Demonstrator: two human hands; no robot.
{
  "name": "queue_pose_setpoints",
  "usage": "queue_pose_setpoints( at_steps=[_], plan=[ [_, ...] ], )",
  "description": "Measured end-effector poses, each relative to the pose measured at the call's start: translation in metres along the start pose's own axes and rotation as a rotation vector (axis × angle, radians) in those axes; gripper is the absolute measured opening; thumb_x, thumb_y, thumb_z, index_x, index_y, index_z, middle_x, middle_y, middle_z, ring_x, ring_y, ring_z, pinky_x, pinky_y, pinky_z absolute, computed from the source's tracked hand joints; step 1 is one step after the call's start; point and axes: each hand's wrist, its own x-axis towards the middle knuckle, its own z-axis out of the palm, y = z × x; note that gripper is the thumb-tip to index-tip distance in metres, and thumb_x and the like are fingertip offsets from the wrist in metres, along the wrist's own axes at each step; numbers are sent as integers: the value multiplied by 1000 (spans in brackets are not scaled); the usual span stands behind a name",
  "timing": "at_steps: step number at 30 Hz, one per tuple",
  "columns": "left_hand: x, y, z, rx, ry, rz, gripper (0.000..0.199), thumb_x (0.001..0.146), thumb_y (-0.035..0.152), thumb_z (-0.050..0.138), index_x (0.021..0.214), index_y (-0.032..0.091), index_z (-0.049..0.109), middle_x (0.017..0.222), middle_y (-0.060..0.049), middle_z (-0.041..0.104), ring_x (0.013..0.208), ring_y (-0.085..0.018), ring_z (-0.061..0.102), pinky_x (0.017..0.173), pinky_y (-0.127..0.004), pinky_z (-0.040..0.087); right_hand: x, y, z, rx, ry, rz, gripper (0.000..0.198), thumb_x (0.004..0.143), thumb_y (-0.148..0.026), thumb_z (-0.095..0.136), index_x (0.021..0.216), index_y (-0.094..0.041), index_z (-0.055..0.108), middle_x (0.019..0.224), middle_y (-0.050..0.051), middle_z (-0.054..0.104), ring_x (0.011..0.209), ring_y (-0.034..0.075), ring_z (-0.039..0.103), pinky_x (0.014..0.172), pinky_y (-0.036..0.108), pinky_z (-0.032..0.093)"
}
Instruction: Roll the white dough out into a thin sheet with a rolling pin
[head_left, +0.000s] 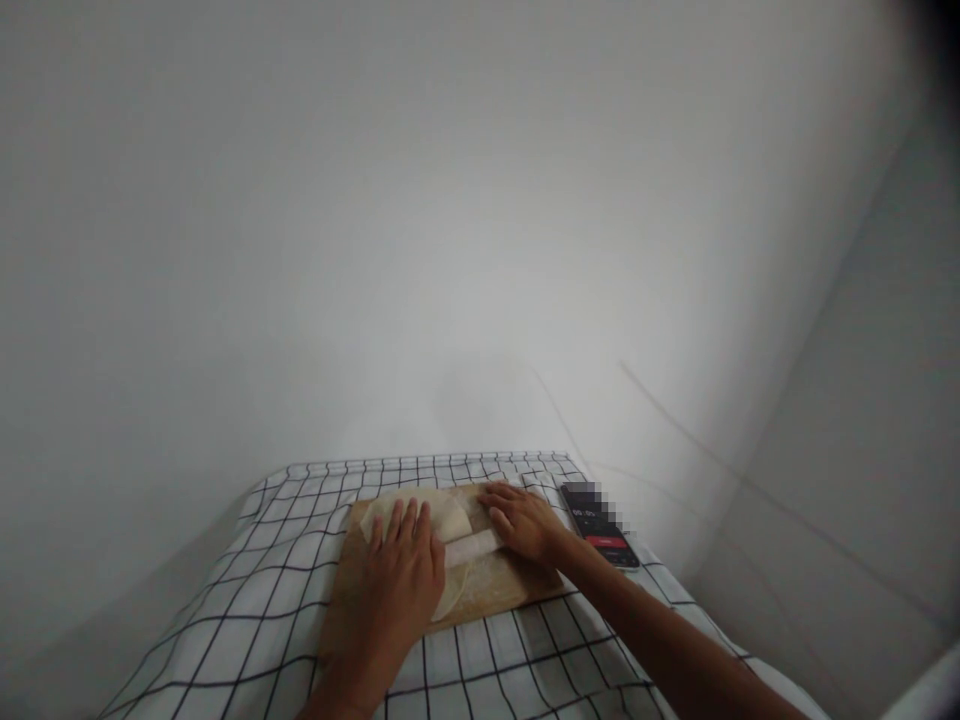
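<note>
A flat sheet of pale dough lies on a wooden board, with part of its edge showing below a light-coloured rolling pin. The pin runs crosswise over the dough between my hands. My left hand rests palm down over the pin's left end, its fingers stretched forward and spread on the dough. Over the pin's right end lies my right hand, fingers extended toward the board's far right corner. Both palms hide the pin's ends.
A phone with a timer on its screen lies right of the board. White cloth with a dark grid covers the table. Behind the table's far edge stands a pale wall; another wall is at the right.
</note>
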Motion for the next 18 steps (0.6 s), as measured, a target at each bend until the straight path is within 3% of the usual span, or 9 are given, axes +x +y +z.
queue_pose_setpoints(
  at_steps=[8, 13, 18],
  plan=[
    [-22, 17, -16, -47, 24, 33, 51, 101, 28, 37, 140, 4, 58, 153, -21, 52, 145, -36, 47, 115, -55, 45, -35, -13, -4, 23, 73, -21, 54, 107, -34, 26, 139, -14, 65, 147, 12, 61, 142, 25, 51, 121, 41, 36],
    [-45, 29, -33, -66, 56, 92, 53, 101, 30, 39, 147, 8, 52, 154, -18, 52, 145, -31, 47, 119, -55, 41, -68, -20, -4, 61, 119, -39, 53, 109, -36, 25, 142, -16, 62, 150, 11, 59, 145, 25, 47, 124, 45, 33],
    [-43, 25, -29, -87, 7, 114, 51, 101, 30, 39, 145, 7, 53, 150, -20, 56, 142, -31, 51, 118, -54, 42, -64, -20, -5, 31, 98, -19, 53, 109, -36, 26, 140, -15, 64, 150, 11, 58, 145, 26, 46, 123, 44, 34]
  ],
)
